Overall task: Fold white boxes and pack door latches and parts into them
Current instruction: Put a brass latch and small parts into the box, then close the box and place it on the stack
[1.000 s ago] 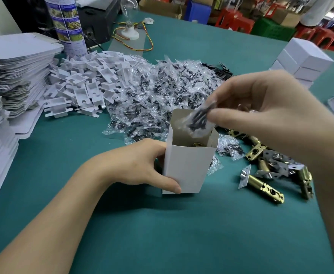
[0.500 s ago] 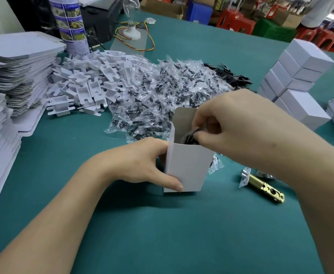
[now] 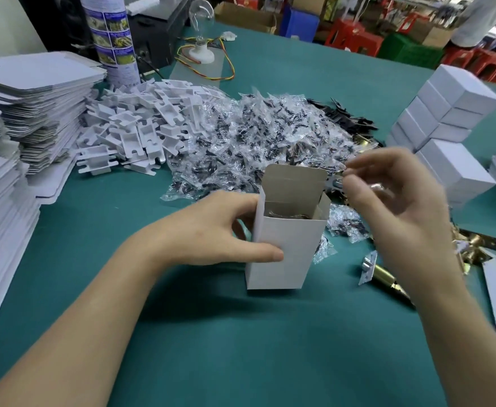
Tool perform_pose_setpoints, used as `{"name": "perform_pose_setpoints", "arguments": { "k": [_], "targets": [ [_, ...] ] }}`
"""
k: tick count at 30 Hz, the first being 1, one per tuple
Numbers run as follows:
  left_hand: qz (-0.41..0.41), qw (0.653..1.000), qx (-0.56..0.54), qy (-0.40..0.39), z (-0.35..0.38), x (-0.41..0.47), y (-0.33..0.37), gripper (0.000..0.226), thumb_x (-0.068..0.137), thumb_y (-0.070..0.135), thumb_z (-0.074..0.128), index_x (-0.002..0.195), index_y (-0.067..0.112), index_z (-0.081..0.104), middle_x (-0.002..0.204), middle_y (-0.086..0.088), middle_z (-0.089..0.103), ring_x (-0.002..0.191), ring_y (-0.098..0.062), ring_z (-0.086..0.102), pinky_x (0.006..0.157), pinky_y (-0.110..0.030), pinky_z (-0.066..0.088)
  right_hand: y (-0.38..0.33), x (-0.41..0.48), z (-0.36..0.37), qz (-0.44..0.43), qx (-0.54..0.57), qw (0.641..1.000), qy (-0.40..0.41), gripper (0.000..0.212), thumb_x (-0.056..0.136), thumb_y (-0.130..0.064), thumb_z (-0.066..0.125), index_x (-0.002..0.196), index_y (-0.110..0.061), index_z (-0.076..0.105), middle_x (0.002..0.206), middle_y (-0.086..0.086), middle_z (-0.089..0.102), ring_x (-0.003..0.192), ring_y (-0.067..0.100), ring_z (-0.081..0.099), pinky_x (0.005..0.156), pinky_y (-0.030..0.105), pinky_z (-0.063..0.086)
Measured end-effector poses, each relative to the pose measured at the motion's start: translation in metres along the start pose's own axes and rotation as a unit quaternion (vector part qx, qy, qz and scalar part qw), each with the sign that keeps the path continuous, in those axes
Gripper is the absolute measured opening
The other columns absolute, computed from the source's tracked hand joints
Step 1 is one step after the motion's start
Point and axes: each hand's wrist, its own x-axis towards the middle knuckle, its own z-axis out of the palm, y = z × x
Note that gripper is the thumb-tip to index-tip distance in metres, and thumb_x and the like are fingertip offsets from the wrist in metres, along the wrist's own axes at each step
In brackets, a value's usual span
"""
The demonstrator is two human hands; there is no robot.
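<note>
one box (image 3: pixel 287 254) gripped by left hand (image 3: pixel 211 230), right hand (image 3: pixel 396 204) relaxed

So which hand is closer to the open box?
Left. The left hand grips the open box by its side; the right hand is off it and hovers beside its top flap.

green table (image 3: pixel 240 348) | open white box (image 3: pixel 282 254) | screw-bag heap (image 3: pixel 255 142) | flat carton stacks (image 3: pixel 35 107) | brass latch (image 3: pixel 383 277)
</note>
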Motion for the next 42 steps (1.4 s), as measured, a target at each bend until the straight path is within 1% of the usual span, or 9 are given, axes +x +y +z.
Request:
{"name": "perform_pose_setpoints", "arguments": {
  "k": [3,6,10,13,19,24,30,38,42],
  "targets": [
    [0.01,0.997,0.057,0.044,-0.006,-0.005,0.01,0.041,0.083,0.046,0.078,0.114,0.021,0.072,0.103,0.012,0.077,0.096,-0.009,0.071,0.087,-0.038,0.057,0.021,-0.025,0.021,-0.002,0.081,0.997,-0.001,0.019,0.092,-0.027,0.067,0.11,-0.025,0.063,0.106,-0.011,0.067,0.098,0.015,0.067,0.085,0.03,0.054],
    [0.029,0.988,0.099,0.117,-0.001,-0.015,0.011,0.059,0.079,0.059,0.075,0.124,0.022,0.067,0.102,0.013,0.075,0.097,-0.009,0.07,0.087,-0.029,0.055,0.033,-0.035,0.036,-0.015,0.122,0.992,0.007,0.03,0.092,-0.026,0.072,0.118,-0.034,0.061,0.115,-0.008,0.066,0.105,0.02,0.066,0.089,0.028,0.053],
    [0.057,0.949,0.015,0.308,0.03,-0.031,0.006,0.074,0.077,0.04,0.088,0.141,0.041,0.05,0.109,0.019,0.076,0.1,-0.005,0.073,0.088,-0.016,0.055,0.04,-0.032,0.045,-0.003,0.156,0.988,-0.006,0.036,0.092,-0.024,0.075,0.125,-0.032,0.062,0.121,-0.003,0.066,0.111,0.027,0.066,0.088,0.029,0.054],
    [0.073,0.926,-0.011,0.37,0.046,-0.027,0.001,0.061,0.081,0.033,0.085,0.136,0.042,0.06,0.114,0.016,0.075,0.103,-0.014,0.073,0.086,-0.021,0.057,0.039,-0.021,0.042,0.013,0.18,0.983,-0.032,0.028,0.09,-0.025,0.075,0.115,-0.034,0.066,0.115,-0.007,0.066,0.107,0.02,0.066,0.084,0.025,0.053],
    [0.111,0.925,0.07,0.356,0.052,-0.025,-0.005,0.042,0.097,0.033,0.068,0.138,0.03,0.064,0.119,0.008,0.066,0.096,-0.022,0.063,0.074,-0.029,0.053,0.044,-0.008,0.039,0.006,0.209,0.975,-0.073,0.01,0.086,-0.025,0.076,0.095,-0.022,0.072,0.105,0.003,0.061,0.098,0.017,0.063,0.078,0.027,0.051],
    [0.111,0.935,0.07,0.33,0.054,-0.022,-0.003,0.022,0.1,0.028,0.061,0.12,0.026,0.072,0.114,0.004,0.068,0.107,-0.024,0.065,0.077,-0.03,0.052,0.048,-0.017,0.039,0.018,0.237,0.968,-0.083,0.007,0.09,-0.025,0.071,0.096,-0.022,0.072,0.111,0.004,0.066,0.105,0.024,0.066,0.078,0.036,0.054],
    [0.114,0.93,0.081,0.341,0.055,-0.02,0.001,0.014,0.101,0.026,0.058,0.106,0.023,0.07,0.107,0.005,0.066,0.1,-0.02,0.064,0.084,-0.027,0.05,0.044,-0.019,0.037,0.044,0.239,0.966,-0.092,0.013,0.097,-0.025,0.06,0.095,-0.019,0.072,0.093,-0.013,0.069,0.084,0.003,0.064,0.068,0.011,0.045],
    [0.137,0.915,0.118,0.362,0.056,-0.018,0.005,0.019,0.1,0.021,0.058,0.114,0.023,0.07,0.128,0.009,0.057,0.12,-0.013,0.06,0.102,-0.02,0.042,0.043,-0.018,0.036,0.053,0.235,0.966,-0.091,0.015,0.096,-0.03,0.062,0.09,-0.021,0.071,0.093,-0.009,0.068,0.085,0.008,0.063,0.068,0.015,0.045],
    [0.159,0.905,0.127,0.373,0.055,-0.019,0.003,0.021,0.099,0.02,0.061,0.118,0.028,0.066,0.125,0.007,0.062,0.122,-0.018,0.06,0.101,-0.026,0.043,0.042,-0.016,0.036,0.039,0.242,0.967,-0.072,0.022,0.1,-0.029,0.057,0.088,-0.019,0.073,0.1,0.002,0.069,0.096,0.023,0.066,0.075,0.03,0.053]
  ]
}}
